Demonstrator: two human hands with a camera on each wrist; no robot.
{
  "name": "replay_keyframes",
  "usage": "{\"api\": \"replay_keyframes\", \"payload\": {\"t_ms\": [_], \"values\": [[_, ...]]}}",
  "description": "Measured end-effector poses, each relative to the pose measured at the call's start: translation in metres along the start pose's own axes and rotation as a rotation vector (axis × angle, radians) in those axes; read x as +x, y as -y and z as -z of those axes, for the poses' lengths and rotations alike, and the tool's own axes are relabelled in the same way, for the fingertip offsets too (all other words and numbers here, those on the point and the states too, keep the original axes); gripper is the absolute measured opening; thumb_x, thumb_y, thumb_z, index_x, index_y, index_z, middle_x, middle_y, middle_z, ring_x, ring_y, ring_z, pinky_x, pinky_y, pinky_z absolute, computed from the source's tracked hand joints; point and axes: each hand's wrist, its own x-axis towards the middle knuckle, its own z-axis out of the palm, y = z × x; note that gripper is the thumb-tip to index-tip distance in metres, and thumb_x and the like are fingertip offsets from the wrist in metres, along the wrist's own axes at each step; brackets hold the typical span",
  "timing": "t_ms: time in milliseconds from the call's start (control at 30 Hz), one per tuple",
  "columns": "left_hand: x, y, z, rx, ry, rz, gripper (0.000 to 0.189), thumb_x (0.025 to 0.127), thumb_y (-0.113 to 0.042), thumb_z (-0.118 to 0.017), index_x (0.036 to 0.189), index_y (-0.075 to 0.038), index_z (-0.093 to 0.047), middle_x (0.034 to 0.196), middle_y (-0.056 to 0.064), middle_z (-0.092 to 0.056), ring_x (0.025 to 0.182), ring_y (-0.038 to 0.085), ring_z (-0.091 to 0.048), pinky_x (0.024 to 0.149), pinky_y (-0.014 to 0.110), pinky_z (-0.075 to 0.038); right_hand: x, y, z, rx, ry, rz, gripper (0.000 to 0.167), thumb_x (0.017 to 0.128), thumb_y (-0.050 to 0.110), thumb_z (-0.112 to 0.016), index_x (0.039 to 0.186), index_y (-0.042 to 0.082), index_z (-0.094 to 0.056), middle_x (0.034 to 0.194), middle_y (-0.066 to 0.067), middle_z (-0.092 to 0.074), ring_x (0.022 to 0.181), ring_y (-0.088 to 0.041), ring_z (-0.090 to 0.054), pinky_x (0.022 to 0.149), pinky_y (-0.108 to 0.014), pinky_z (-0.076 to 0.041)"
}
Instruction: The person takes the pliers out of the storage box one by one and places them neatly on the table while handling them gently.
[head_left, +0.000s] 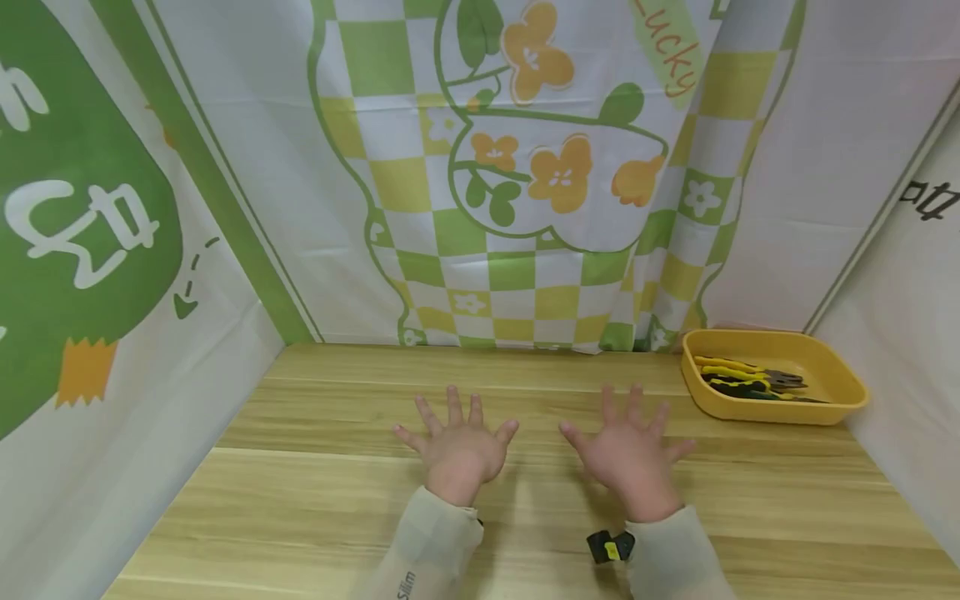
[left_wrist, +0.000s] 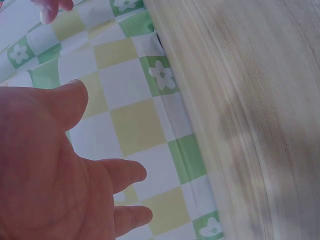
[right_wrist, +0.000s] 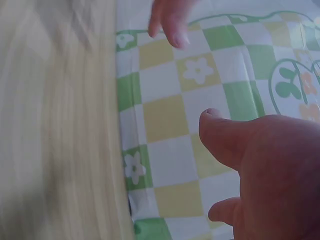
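Both hands are stretched out over the wooden table (head_left: pixel 360 492), palms down with fingers spread wide. My left hand (head_left: pixel 459 446) is left of the middle and holds nothing. To its right, a short gap away, my right hand (head_left: pixel 628 454) is likewise bare. In the left wrist view, the left hand (left_wrist: pixel 45 165) shows its thumb and two fingers extended. The right wrist view has the right hand (right_wrist: pixel 280 170) with its thumb straight, and fingertips of the other hand at the top edge.
A yellow tray (head_left: pixel 772 410) at the back right holds several pliers (head_left: pixel 750 379) with yellow and black handles. A checked, flowered curtain (head_left: pixel 517 275) hangs along the table's back edge. White printed cloth walls (head_left: pixel 217 333) stand at the sides. A black strap (head_left: pixel 611 547) is by the right cuff.
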Motion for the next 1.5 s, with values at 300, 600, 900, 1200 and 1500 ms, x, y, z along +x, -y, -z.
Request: {"api": "replay_keyframes", "payload": {"t_ms": [300, 600, 900, 1200, 1500], "values": [[0.0, 0.0, 0.001, -0.007, -0.003, -0.002, 0.085, 0.093, -0.077, -0.02, 0.16, -0.024, -0.025, 0.165, 0.011, -0.002, 0.14, 0.055, 0.014, 0.094, 0.082, 0.009, 0.011, -0.02, 0.013, 0.049, -0.015, -0.034, 0.117, 0.078, 0.093, -0.02, 0.161, 0.01, -0.009, 0.159, -0.029, 0.011, 0.132, -0.061, 0.025, 0.08, -0.084, 0.019], [-0.001, 0.004, 0.002, -0.017, -0.002, 0.006, 0.085, 0.093, -0.078, -0.02, 0.16, -0.025, -0.025, 0.165, 0.011, -0.002, 0.141, 0.053, 0.014, 0.095, 0.082, 0.008, 0.012, -0.042, 0.035, 0.113, -0.178, 0.006, 0.113, 0.084, 0.088, -0.03, 0.161, 0.009, -0.002, 0.159, -0.03, 0.011, 0.134, -0.059, 0.023, 0.085, -0.086, 0.014], [0.001, 0.01, 0.001, -0.048, -0.009, 0.0, 0.086, 0.093, -0.078, -0.022, 0.16, -0.024, -0.024, 0.165, 0.012, -0.002, 0.141, 0.053, 0.013, 0.093, 0.082, 0.01, 0.021, -0.081, 0.053, 0.211, -0.216, -0.004, 0.108, 0.089, 0.081, -0.037, 0.16, 0.012, 0.006, 0.158, -0.032, 0.013, 0.133, -0.062, 0.022, 0.083, -0.086, 0.014], [0.003, 0.015, -0.001, -0.037, -0.014, 0.002, 0.087, 0.092, -0.078, -0.02, 0.16, -0.023, -0.025, 0.165, 0.013, -0.003, 0.141, 0.054, 0.012, 0.093, 0.083, 0.009, 0.021, -0.136, 0.061, 0.307, -0.189, -0.061, 0.104, 0.095, 0.072, -0.038, 0.156, 0.007, 0.016, 0.153, -0.035, 0.023, 0.129, -0.067, 0.022, 0.08, -0.09, 0.003], [0.004, 0.015, -0.001, -0.057, -0.008, 0.01, 0.086, 0.093, -0.078, -0.021, 0.16, -0.023, -0.025, 0.165, 0.013, -0.002, 0.142, 0.054, 0.011, 0.092, 0.083, 0.009, 0.028, -0.175, 0.057, 0.428, -0.148, -0.179, 0.108, 0.094, 0.075, -0.033, 0.149, 0.007, 0.03, 0.147, -0.027, 0.041, 0.129, -0.061, 0.029, 0.087, -0.087, 0.0]]}}
